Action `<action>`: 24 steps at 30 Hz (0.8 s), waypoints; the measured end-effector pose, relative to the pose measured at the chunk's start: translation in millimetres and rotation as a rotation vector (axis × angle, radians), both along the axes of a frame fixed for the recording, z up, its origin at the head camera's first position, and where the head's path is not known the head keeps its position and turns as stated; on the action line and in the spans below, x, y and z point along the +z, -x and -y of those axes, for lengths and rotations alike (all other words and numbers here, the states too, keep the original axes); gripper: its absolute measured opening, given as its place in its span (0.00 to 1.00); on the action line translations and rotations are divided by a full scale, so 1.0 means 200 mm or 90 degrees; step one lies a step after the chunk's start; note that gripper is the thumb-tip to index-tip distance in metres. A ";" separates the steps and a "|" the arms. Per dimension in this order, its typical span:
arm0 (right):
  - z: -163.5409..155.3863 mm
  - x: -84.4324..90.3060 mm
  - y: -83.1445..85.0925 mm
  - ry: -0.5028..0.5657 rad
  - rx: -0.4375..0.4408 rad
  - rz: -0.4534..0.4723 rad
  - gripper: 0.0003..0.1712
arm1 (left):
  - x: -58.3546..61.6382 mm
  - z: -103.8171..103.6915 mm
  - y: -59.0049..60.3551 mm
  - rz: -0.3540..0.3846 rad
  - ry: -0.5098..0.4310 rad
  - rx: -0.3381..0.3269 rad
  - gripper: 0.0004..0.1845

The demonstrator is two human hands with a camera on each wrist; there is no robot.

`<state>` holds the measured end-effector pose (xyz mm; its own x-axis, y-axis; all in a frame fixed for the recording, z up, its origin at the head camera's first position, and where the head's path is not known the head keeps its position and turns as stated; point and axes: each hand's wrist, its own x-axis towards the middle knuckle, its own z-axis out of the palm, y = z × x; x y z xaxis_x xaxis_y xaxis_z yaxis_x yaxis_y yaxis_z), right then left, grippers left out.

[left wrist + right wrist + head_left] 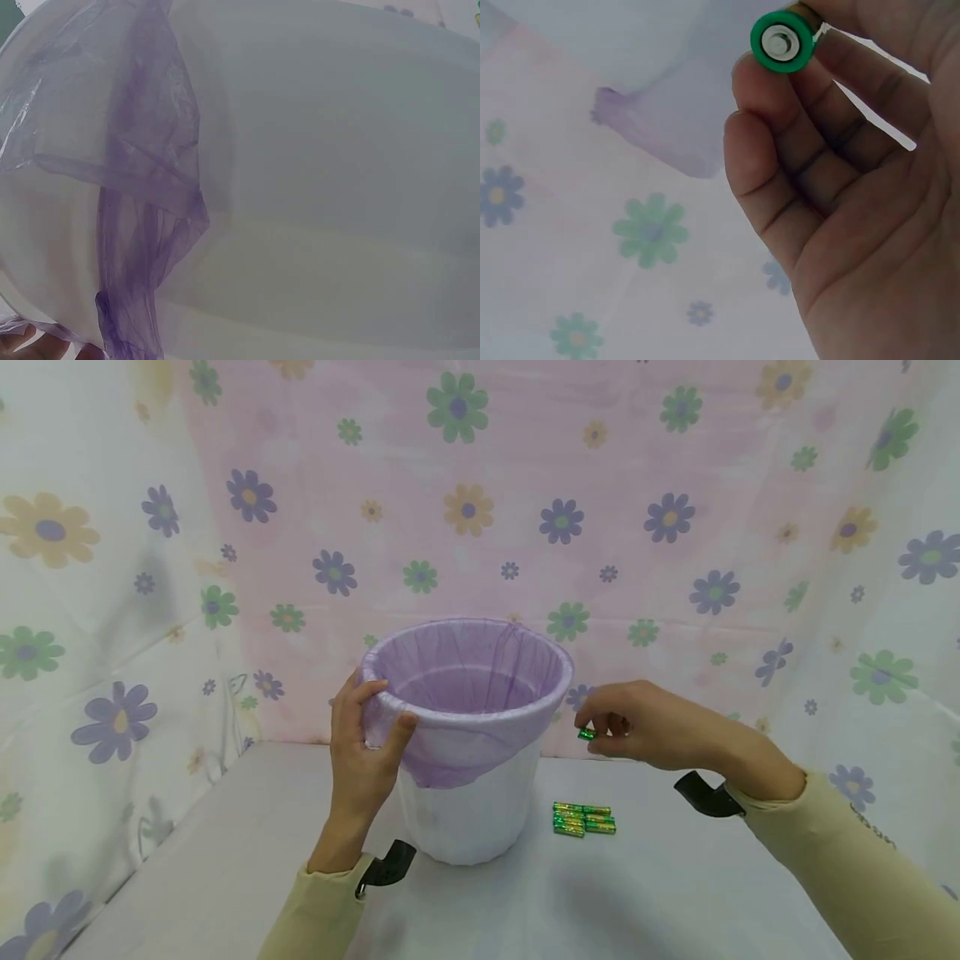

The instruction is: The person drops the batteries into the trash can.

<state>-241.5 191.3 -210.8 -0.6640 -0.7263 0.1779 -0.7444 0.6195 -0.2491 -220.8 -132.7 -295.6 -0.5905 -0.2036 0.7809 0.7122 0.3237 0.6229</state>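
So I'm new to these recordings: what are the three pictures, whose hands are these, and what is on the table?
A person works bare-handed, wearing three cameras. The wide picture comes from the head; the other two come from the wrists. On the table stands a white bin lined with a purple bag. The left hand grips its rim; that wrist's view shows only bin wall and bag, close up. The right hand pinches a green battery beside the bin. More batteries lie on the table.
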 end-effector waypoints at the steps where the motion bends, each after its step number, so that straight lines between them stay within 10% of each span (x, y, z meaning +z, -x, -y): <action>1: 0.01 0.03 0.00 0.005 0.004 -0.011 0.11 | 0.00 0.00 0.00 -0.002 0.000 0.001 0.24; 24: 0.33 0.22 0.29 0.050 0.023 -0.051 0.10 | -0.01 0.00 0.01 -0.015 0.007 -0.013 0.24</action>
<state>-300.4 124.6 -167.3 -0.6190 -0.7312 0.2866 -0.7853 0.5728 -0.2348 -223.3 -133.4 -297.5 -0.5753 -0.1836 0.7970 0.7333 0.3157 0.6021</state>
